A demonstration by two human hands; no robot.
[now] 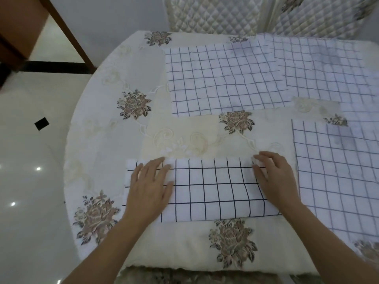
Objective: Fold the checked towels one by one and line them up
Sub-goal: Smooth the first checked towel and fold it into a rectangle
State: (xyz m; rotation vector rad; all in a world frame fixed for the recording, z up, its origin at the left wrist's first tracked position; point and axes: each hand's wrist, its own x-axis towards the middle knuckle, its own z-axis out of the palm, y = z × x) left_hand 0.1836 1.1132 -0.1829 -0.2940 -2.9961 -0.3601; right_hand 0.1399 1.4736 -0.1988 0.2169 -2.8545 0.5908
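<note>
One folded checked towel [211, 191] is pressed flat on the floral tablecloth [184, 242]. The left hand [149, 185] and right hand [274, 177] are laid on its ends, fingers nearly straight, nothing gripped. At least three spread towels are seen: a far towel [221, 78] beyond the fingertips, a far-right towel [328, 64], and a right-side towel [338, 171] just outside the right fingers.

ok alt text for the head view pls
The left hand and right hand rest on a folded checked towel near the front of a round table with a floral cloth. More checked towels lie spread behind and to the right.
</note>
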